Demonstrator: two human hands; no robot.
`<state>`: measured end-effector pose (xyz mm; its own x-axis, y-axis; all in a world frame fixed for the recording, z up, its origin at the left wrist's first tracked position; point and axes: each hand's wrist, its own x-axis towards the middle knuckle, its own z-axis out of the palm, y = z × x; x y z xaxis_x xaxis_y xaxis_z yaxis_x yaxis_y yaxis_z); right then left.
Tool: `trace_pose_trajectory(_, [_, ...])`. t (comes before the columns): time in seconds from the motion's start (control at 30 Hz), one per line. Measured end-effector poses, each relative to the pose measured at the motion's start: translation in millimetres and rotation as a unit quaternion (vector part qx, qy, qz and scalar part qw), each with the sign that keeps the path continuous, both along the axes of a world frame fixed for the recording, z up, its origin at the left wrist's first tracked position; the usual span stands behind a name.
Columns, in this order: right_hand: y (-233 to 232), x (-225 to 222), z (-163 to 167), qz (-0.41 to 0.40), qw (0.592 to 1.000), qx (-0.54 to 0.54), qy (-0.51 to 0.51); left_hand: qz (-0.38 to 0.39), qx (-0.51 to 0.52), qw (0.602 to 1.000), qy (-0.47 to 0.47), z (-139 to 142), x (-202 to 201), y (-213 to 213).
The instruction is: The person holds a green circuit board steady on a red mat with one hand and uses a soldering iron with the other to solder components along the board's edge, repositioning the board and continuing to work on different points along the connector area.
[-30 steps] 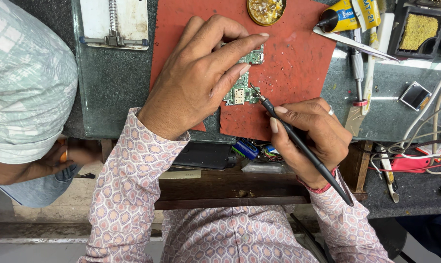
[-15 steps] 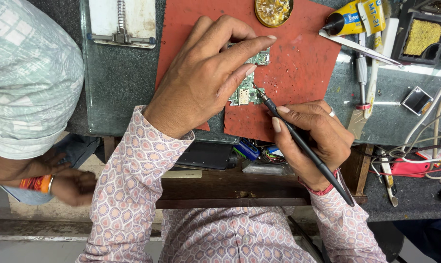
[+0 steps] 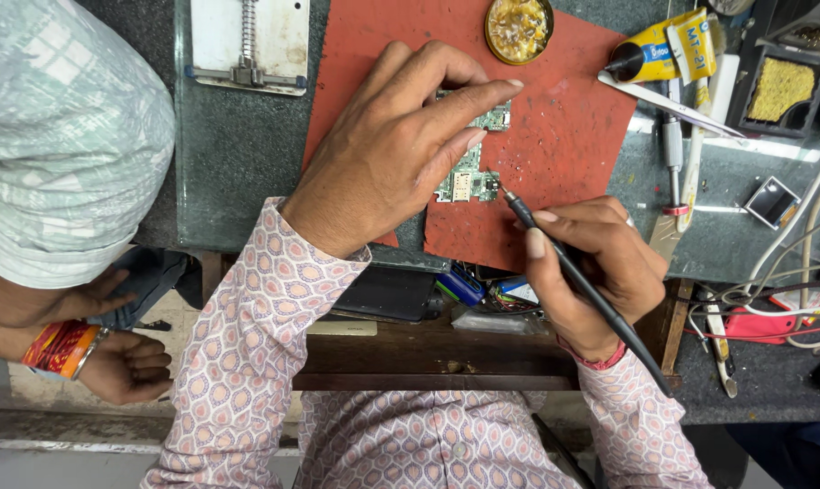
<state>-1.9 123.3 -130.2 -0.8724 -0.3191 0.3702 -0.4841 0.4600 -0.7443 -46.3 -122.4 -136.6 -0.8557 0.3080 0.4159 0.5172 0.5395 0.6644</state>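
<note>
Two people share this cramped bench. At the far left sits another person in a pale checked shirt [image 3: 61, 136], one hand [image 3: 125, 367] with orange bangles resting low by the wooden bench edge. Next comes a dark speckled stone worktop [image 3: 238, 163] carrying a white metal board holder [image 3: 250, 41] at its top. A red rubber mat [image 3: 564, 136] lies on the stone. The left hand [image 3: 392, 149] is pressed down on the mat, fingers stretched together, fingertips pinning a small green circuit board [image 3: 471, 177] near the mat's middle. A round brass tin [image 3: 519, 27] sits at the mat's upper edge. The right hand [image 3: 595, 272] pinches a thin black soldering iron [image 3: 577, 276] like a pen, its tip touching the board's right edge. Further right lie a yellow tube [image 3: 668, 54], tweezers [image 3: 668, 104], a tray with a yellow sponge [image 3: 779, 86], and tangled cables [image 3: 790, 299]. Below, an open wooden shelf [image 3: 428, 349] holds clutter.
</note>
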Motion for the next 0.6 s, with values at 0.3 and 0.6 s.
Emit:
trace_pose_trajectory(0.3, [-1,2,-9,-0.075,0.986,-0.131,-0.067,0.019,-0.004,1.000,0.008,0,1,6])
trace_pose_trajectory(0.6, [-10,-41,29,-0.111,0.986,-0.082,-0.091,0.041,-0.008,0.999,0.020,1,-4,11])
